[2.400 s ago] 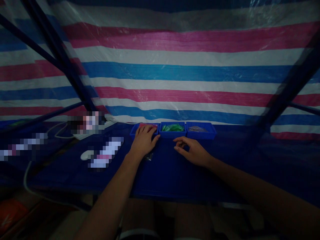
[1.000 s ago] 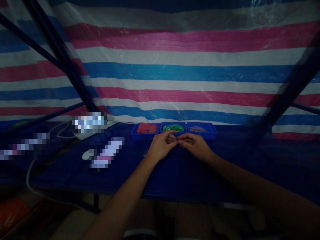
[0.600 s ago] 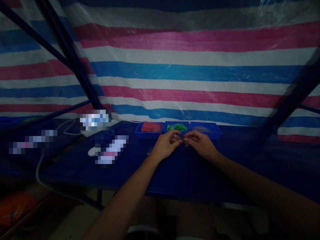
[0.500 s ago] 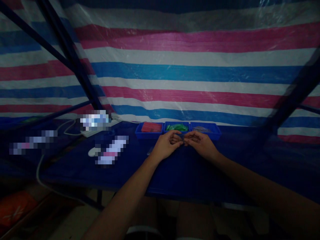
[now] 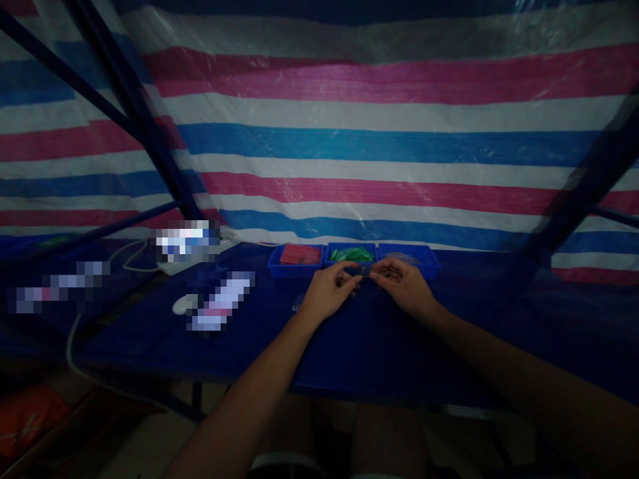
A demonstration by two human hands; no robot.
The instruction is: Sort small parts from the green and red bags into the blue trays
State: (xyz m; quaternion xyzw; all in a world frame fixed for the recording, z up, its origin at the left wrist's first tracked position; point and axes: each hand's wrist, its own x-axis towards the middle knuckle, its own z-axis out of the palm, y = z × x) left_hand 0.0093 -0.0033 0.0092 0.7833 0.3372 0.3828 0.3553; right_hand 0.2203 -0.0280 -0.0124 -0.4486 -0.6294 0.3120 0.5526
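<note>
My left hand [image 5: 331, 287] and my right hand [image 5: 401, 283] face each other above the blue table, just in front of three blue trays. Both have their fingers curled in a pinch. Between the fingertips is a small, thin, clear-looking piece [image 5: 364, 271], too dark and small to name. The left blue tray [image 5: 294, 271] holds flat red pieces [image 5: 300, 254]. Green pieces [image 5: 352, 254] fill the middle one, and thin clear or pale pieces [image 5: 401, 257] lie in the right one, partly behind my right hand. A small clear item [image 5: 296, 306] rests on the table by my left wrist.
On the left of the blue table [image 5: 369, 352] are a round white object [image 5: 185, 304], a blurred-out pale strip [image 5: 224, 303] and a white device [image 5: 182, 259] with a cable. Dark blue frame posts [image 5: 164, 166] and a striped tarp [image 5: 374, 143] enclose the table.
My fingertips have drawn slightly apart, and more of the small piece between them shows. The view has shifted a little; the trays and table items stay in place.
</note>
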